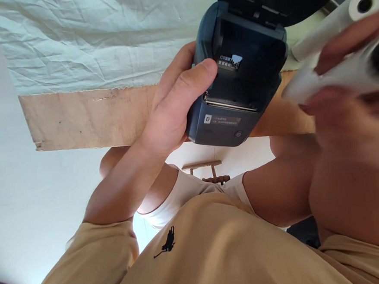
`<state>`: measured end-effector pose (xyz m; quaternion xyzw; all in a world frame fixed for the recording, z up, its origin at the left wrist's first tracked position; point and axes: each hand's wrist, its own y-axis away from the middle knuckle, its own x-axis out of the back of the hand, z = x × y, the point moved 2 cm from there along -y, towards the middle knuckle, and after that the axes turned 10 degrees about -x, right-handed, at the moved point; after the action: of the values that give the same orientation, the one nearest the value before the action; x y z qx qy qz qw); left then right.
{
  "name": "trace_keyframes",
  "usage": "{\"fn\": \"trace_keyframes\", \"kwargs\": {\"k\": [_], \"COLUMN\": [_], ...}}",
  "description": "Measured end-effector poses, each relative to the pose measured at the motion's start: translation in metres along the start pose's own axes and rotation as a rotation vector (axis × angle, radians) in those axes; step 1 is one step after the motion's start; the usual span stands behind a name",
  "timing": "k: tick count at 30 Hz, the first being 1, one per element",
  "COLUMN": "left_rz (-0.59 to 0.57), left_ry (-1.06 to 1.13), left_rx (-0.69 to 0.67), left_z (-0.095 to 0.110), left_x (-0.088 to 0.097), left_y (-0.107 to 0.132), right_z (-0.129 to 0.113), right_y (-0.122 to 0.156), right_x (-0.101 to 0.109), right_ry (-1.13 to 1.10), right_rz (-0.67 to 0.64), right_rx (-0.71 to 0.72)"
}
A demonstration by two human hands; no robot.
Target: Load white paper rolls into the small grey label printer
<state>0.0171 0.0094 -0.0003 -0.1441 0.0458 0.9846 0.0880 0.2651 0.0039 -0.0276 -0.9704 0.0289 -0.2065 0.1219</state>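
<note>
My left hand (180,89) is wrapped round the left side of a dark blue portable label printer (223,129), its thumb over the rim. The printer's black lid (270,5) is swung up at the far end, so the paper bay (245,81) lies bare. Bluetooth and power marks show on its near face. On the right, my right hand (335,100), blurred by motion, grips a white paper roll (353,67) with a dark core. That roll is apart from the printer. Just beyond it lies another white roll (333,29).
A pale green cloth (96,31) covers part of a wooden board (87,122), whose front edge is bare wood. Below the board are my legs and a small wooden stool or rack (204,165) on the pale floor.
</note>
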Motion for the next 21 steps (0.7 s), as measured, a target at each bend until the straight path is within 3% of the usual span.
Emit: {"fn": "trace_keyframes", "kwargs": {"k": [3, 7, 9, 13, 17, 21], "left_rz": [-0.017, -0.059, -0.07, -0.052, -0.037, -0.062], "left_ry": [0.029, -0.048, -0.06, -0.025, -0.03, -0.06], "left_rx": [-0.059, -0.104, -0.113, -0.169, -0.185, -0.119], "left_z": [-0.002, 0.0, -0.001, -0.011, -0.014, -0.002], "left_x": [0.002, 0.007, 0.008, 0.009, 0.007, 0.005], "left_y": [0.0, 0.0, 0.0, -0.004, -0.005, -0.003], "right_z": [0.01, 0.019, 0.021, 0.019, 0.018, 0.03], "right_y": [-0.003, -0.001, 0.002, 0.007, 0.012, 0.004], "right_x": [-0.004, -0.005, -0.003, 0.0, 0.003, 0.014], "right_ry": [0.096, 0.255, 0.31, 0.385, 0.298, 0.111], "right_rz": [-0.026, -0.065, -0.038, -0.013, -0.011, 0.271], "right_rx": [0.265, 0.422, 0.391, 0.173, 0.158, 0.094]}}
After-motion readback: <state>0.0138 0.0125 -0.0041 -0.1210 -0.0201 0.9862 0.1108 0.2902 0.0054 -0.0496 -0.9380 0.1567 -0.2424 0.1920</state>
